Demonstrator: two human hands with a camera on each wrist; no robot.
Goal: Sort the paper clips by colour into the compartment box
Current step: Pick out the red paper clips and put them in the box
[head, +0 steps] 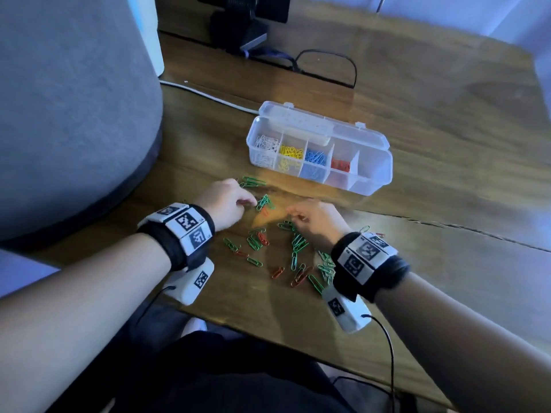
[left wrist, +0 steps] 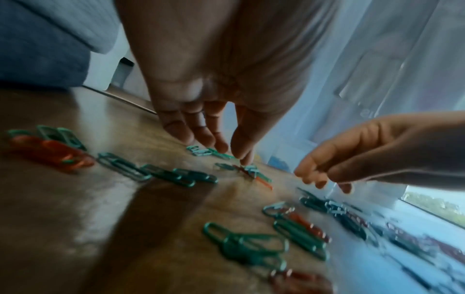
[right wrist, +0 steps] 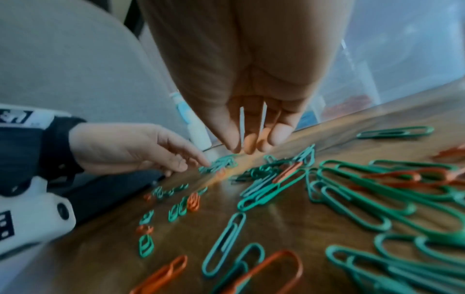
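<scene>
The clear compartment box [head: 374,186] stands open on the wooden table, holding white, yellow, blue and red clips in separate cells; its right end cell looks empty. Loose green clips [head: 298,244] and red clips [head: 299,277] lie scattered in front of it. My left hand [head: 255,202] reaches down to a small cluster of green clips [left wrist: 251,169]; its thumb tip touches them and nothing is lifted. My right hand [right wrist: 247,147] hovers just above the table and pinches a pale green clip [right wrist: 241,127], seen edge-on between thumb and fingers.
A grey upholstered chair [head: 74,114] crowds the table's left side. Black glasses [head: 328,67], a white cable [head: 208,96] and a dark device [head: 244,22] lie behind the box. A crack [head: 447,226] runs across the table at the right.
</scene>
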